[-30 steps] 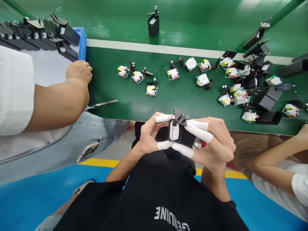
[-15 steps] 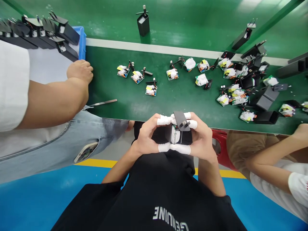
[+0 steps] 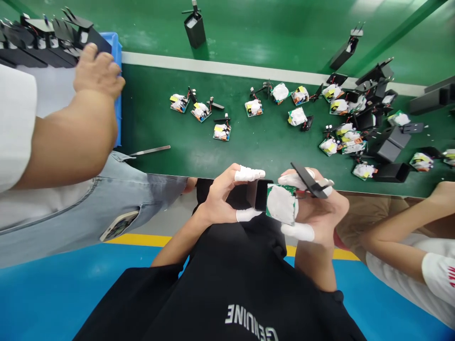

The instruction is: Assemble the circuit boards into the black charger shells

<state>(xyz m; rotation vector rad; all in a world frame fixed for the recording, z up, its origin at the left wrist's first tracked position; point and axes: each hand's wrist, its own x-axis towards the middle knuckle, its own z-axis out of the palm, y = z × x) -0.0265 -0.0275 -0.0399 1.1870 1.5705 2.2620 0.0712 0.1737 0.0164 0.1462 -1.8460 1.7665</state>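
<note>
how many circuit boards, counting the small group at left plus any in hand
4: the held board in the right hand; on the green table, the leftmost board, its right neighbour, and the third board, nearest the front. None looks hidden.

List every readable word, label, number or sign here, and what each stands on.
"GENUINE", upside down in view, on the black shirt.
Red marking on the white sleeve at far right: cut off by the frame edge, unreadable.
Held circuit board and black case: no legible text.
</note>
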